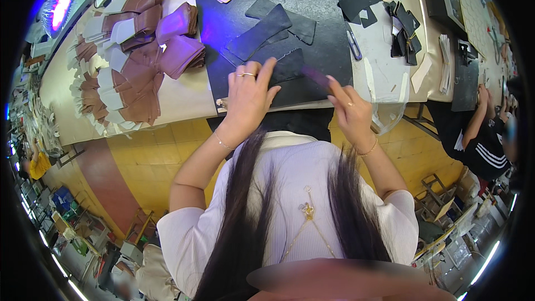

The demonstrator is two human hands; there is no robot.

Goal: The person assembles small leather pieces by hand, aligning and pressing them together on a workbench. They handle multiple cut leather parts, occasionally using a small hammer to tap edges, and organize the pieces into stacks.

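At the upper left of the frame, stacks of brown cut pieces (139, 61) with white tabs cover the bench (178, 100). At centre your left hand (249, 93) presses flat, fingers spread, on a black leather piece (287, 67) lying on the black mat (329, 17), its long axis running left to right. Just right of it, your right hand (350, 112) pinches the piece's near right edge, the nearer hand to the scissors (354, 45) beyond.

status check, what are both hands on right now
Left hand flat on a black leather piece on the black mat. Right hand pinches its edge. Brown pieces stacked left, clear of hands.
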